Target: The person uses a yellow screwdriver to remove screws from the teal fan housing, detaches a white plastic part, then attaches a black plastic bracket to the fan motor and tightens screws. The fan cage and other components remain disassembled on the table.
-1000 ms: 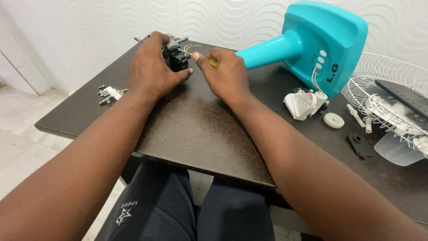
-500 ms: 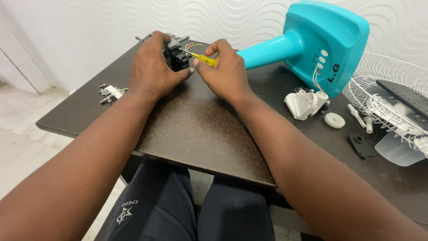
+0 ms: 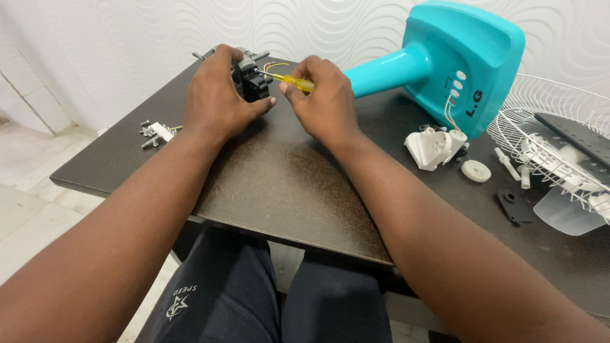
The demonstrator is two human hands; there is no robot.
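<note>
My left hand [image 3: 219,95] grips a small black fan motor [image 3: 253,79] with a metal shaft, held on the dark table [image 3: 279,184] near its far edge. My right hand [image 3: 321,101] holds a yellow-handled screwdriver [image 3: 293,81], its tip pointing left into the motor. Thin coloured wires [image 3: 274,65] run out behind the motor. Much of the motor is hidden by my left hand.
A turquoise fan base [image 3: 457,57] lies on its side at the back right. Beside it are a white plastic part [image 3: 435,146], a white round knob [image 3: 476,171], a black piece [image 3: 513,206] and a white wire grille [image 3: 559,146]. Loose screws [image 3: 154,132] sit at the left.
The screwdriver's yellow handle has come more into view as my right hand shifted slightly at the motor. My left hand has stayed on the motor.
</note>
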